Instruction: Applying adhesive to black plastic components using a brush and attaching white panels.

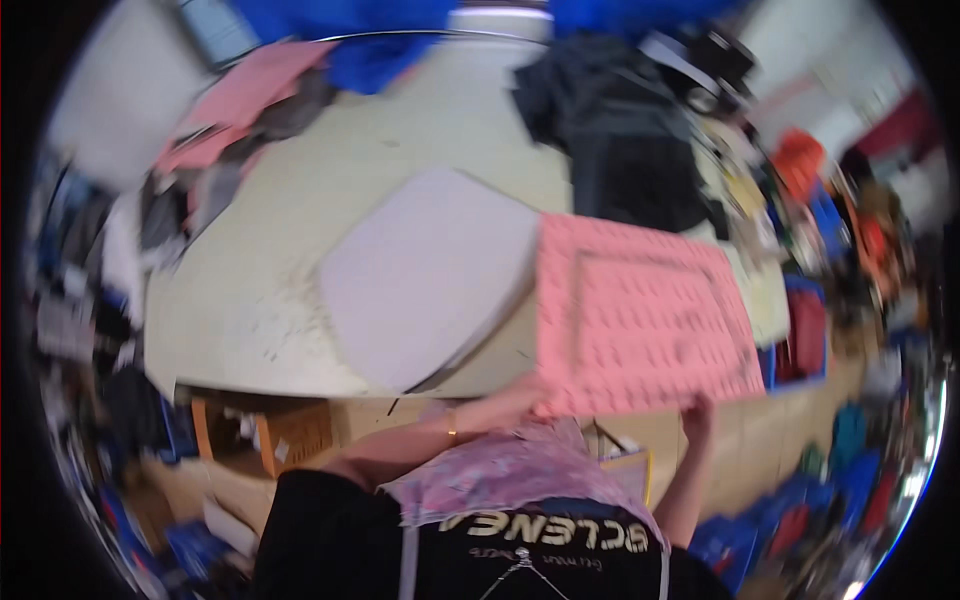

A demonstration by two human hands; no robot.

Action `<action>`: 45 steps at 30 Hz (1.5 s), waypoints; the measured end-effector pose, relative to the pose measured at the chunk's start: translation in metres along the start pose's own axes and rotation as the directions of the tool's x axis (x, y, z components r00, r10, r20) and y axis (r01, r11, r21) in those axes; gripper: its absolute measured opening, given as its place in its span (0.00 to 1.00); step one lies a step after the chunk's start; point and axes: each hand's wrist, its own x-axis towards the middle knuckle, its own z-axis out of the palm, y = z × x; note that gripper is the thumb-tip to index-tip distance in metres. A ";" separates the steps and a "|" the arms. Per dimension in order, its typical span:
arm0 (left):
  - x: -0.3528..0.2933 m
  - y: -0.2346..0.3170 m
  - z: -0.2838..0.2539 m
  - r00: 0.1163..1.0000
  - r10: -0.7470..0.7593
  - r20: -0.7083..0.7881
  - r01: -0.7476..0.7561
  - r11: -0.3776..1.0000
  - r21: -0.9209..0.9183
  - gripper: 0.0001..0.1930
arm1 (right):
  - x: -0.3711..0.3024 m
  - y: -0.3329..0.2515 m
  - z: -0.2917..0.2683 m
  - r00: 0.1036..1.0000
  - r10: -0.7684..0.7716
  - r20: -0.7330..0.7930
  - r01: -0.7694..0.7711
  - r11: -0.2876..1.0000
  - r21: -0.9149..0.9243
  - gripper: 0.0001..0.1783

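Observation:
I hold a stiff pink sheet (650, 310) by its near edge with both hands. Rows of short dark marks cover it, and a dark smudged outline runs inside its border. My left hand (525, 395) is closed on the near left corner, with the fingers partly hidden. Toward the near right corner, my right hand (698, 408) grips the same edge, its fingers mostly behind or under the sheet. Left of the pink sheet, a pale lilac panel (430, 270) with rounded sides lies on the table (230, 300).
Dark folded cloth (630, 130) lies at the far right of the table. Pink pieces (245, 100) and grey cloth are stacked at the far left. An orange-brown box (265, 435) stands under the near left edge. A blue crate (805, 335) stands at the right.

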 end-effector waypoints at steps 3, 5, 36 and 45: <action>0.018 0.008 -0.003 0.993 -0.092 -0.071 0.096 0.994 0.047 0.15 | -0.036 -0.018 0.098 0.995 -0.018 -0.101 0.010 0.997 -0.081 0.11; 0.020 0.002 0.001 0.990 -0.068 -0.120 0.075 0.996 0.055 0.16 | -0.024 -0.022 0.136 0.998 0.005 -0.062 -0.013 0.992 -0.129 0.12; 0.089 -0.080 -0.013 0.691 0.200 -0.695 0.410 0.683 0.605 0.33 | 0.076 -0.079 0.398 -0.029 0.264 0.964 0.932 0.355 -0.069 0.23; 0.095 -0.089 -0.043 0.755 0.285 -0.591 0.230 0.728 0.645 0.29 | -0.010 0.021 0.448 -0.335 0.313 0.888 0.933 0.239 0.268 0.35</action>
